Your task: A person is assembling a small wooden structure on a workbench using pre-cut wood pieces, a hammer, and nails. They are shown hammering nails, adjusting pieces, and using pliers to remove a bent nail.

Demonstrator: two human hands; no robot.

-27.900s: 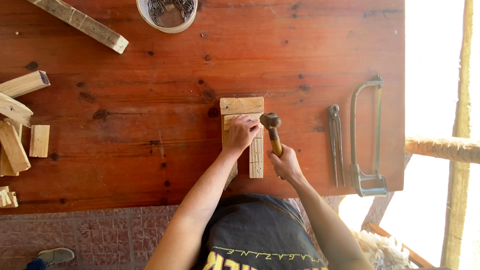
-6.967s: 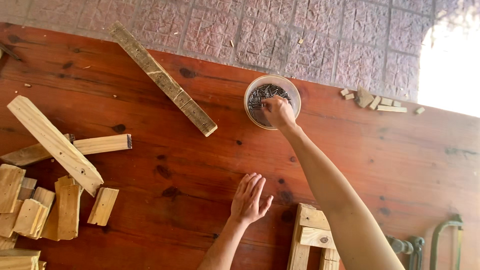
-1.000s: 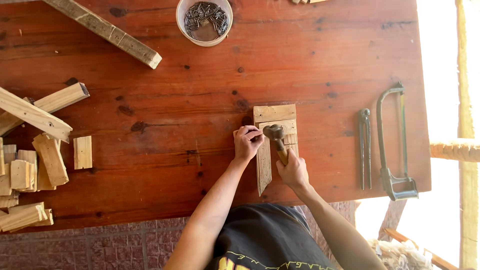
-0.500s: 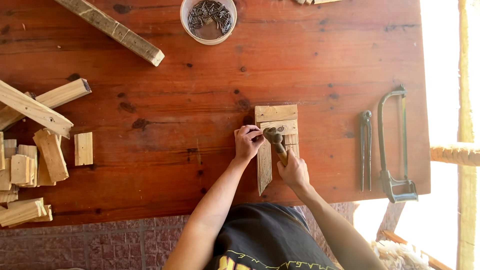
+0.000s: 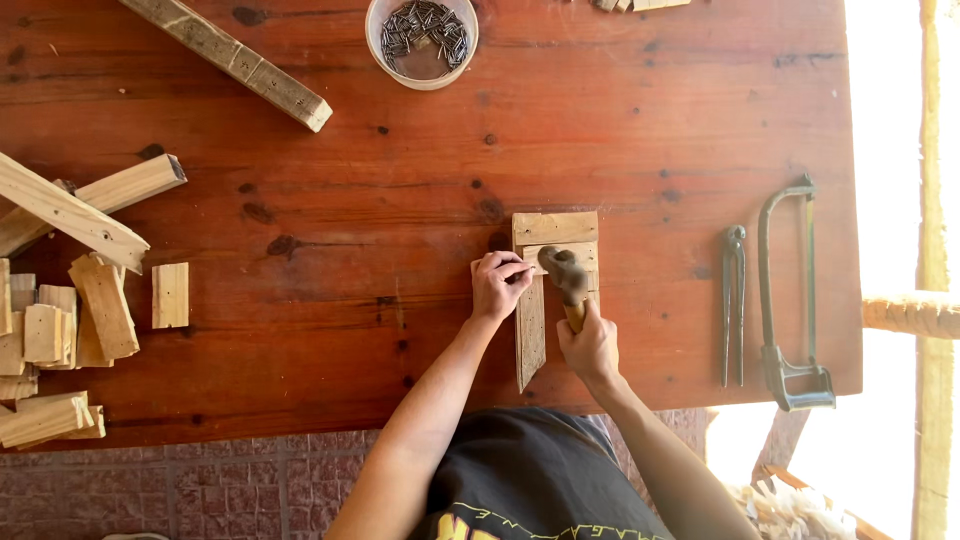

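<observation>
I take the wooden assembly (image 5: 545, 290) as my landmark: a short crosspiece sits across the top of two pale slats, a second short piece lies just under it, and the long left slat runs down toward the table's near edge, ending in a pointed tip. My left hand (image 5: 498, 285) rests on the assembly's left side, its fingers pinched narrowly around a thin nail (image 5: 522, 267) held against the wood. My right hand (image 5: 590, 348), just below the assembly's right part, is wrapped tight around the handle of a hammer (image 5: 566, 284), whose head hangs over the second crosspiece beside the nail.

As I judge it, the pieces are already laid together and the nail is set in place but stands undriven; I cannot tell how many nails are already in the wood.

Counting outward from the assembly: one round white tub of nails (image 5: 421, 40) well above and to its left; one long timber strip (image 5: 228, 58) lying aslant further left of the tub; one pair of pincers (image 5: 733, 300) and one bow-framed saw (image 5: 785, 290) off to the right, side by side; and a heap of offcuts (image 5: 70, 300) far to the left, roughly a dozen, some overlapping so I cannot count them exactly
</observation>
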